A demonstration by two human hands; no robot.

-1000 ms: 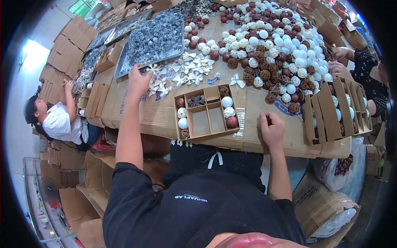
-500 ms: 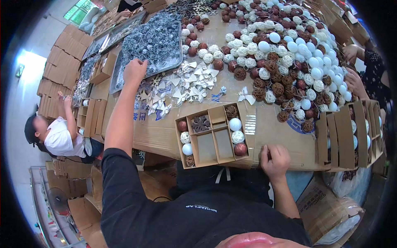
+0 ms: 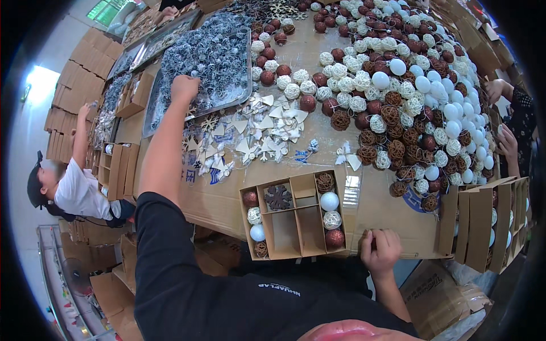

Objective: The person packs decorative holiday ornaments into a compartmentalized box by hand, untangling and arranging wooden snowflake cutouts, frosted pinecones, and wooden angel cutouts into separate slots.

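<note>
My left hand (image 3: 185, 88) reaches over a metal tray (image 3: 249, 68) heaped with small frosted pinecones (image 3: 213, 48). Its fingers are closed, and whatever they grip is hidden. Resting by the table's near edge, my right hand (image 3: 381, 250) is curled into a loose fist with nothing visible in it. Between my arms sits a divided cardboard box (image 3: 293, 250). Balls in brown, white and wicker fill its left and right columns, and a dark wooden snowflake (image 3: 278, 197) lies in an upper middle compartment. Three middle compartments hold nothing.
White wooden cutouts (image 3: 267, 125) lie scattered in front of the tray. A large heap of balls (image 3: 409, 96) covers the far right. Filled boxes (image 3: 483, 221) stand at the right edge. One person (image 3: 82, 187) works at left; another person's hands (image 3: 506, 142) show at right.
My left hand has moved farther in over the pinecones. The view has tilted, so the table appears lower. My right hand stays curled at the edge. The person at left has shifted an arm.
</note>
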